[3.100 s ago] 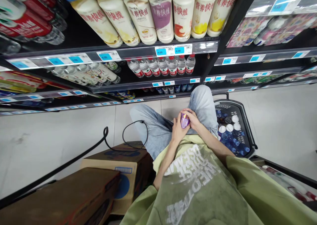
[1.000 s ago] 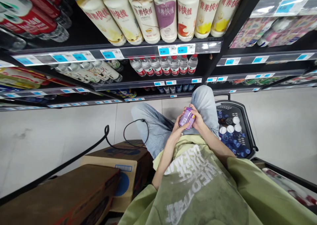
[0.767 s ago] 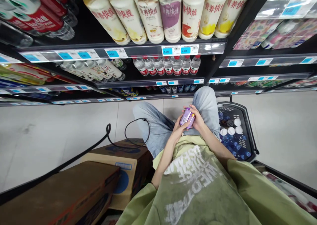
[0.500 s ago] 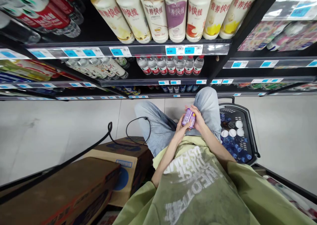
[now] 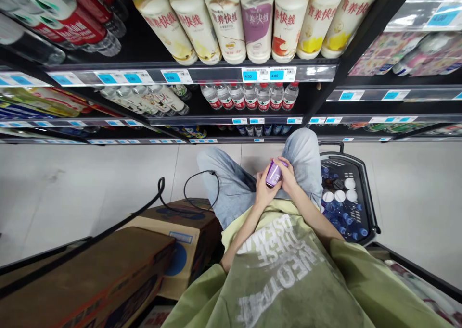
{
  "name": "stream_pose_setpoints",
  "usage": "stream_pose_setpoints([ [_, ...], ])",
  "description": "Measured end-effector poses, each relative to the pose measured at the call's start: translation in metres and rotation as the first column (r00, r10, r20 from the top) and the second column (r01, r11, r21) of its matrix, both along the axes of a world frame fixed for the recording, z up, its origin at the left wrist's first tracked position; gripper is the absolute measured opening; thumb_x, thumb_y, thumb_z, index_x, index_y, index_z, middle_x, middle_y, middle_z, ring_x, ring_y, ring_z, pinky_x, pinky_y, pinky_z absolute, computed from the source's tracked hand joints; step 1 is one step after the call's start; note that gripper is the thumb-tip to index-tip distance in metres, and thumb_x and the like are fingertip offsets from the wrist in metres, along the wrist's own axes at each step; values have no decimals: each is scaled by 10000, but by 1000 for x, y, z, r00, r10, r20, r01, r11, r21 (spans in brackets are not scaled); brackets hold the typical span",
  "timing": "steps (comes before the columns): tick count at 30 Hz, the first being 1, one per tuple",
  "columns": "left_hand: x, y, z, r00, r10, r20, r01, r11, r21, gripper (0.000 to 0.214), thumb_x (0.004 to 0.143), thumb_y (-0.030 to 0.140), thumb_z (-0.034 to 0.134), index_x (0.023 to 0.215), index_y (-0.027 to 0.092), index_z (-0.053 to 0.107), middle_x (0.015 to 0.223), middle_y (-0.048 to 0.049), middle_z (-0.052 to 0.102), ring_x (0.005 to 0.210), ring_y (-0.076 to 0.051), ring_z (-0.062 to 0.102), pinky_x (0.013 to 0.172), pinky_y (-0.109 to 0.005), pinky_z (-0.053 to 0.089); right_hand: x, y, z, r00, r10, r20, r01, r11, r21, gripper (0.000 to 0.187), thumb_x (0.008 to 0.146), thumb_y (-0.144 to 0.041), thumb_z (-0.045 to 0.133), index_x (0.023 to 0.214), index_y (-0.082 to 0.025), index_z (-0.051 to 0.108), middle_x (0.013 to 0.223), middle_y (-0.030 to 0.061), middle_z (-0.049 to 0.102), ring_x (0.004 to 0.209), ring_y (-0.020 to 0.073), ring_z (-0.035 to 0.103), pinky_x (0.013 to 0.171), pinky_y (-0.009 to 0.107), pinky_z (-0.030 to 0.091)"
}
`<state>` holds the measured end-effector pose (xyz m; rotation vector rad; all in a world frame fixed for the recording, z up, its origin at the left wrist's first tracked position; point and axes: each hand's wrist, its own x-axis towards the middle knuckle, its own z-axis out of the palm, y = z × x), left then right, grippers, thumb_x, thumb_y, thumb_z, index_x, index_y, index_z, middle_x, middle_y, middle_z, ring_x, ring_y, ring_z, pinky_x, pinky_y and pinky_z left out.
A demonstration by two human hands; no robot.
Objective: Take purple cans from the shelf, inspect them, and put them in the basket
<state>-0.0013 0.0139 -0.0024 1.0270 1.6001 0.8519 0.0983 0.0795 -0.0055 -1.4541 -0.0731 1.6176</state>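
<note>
Holding one small purple drink bottle above the lap, left hand clasped beneath at 7 o'clock, right hand clasped over it at 3 o'clock for steadiness; bottle-filled shopping basket further right.

A small purple plastic bottle is gripped between the left hand and the right hand, over the knees, just left of a black plastic shopping basket with bottles in it. Brown cardboard boxes lie well left of the basket; black metal shelves stand beyond it.
</note>
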Motion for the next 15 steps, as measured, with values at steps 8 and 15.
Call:
stream_pose_setpoints([
  [8,-1,1,-3,985,4,-172,-9,1000,-28,1016,659,204,867,1580,212,439,1331,-136,569,1255,-314,618,1147,-479,483,2,-1,-4,1000,-2,22,3,999,-36,476,545,-357,936,929,-237,681,854,-35,729,784,180,676,688,286,559],
  [15,-7,5,-4,860,146,489,-44,976,-213,1008,561,250,983,1458,217,525,1504,-146,598,1359,-318,600,1181,-479,466,8,2,4,988,14,-152,-15,1000,-5,530,578,-374,853,1038,-268,613,931,-7,776,857,239,733,772,372,621],
])
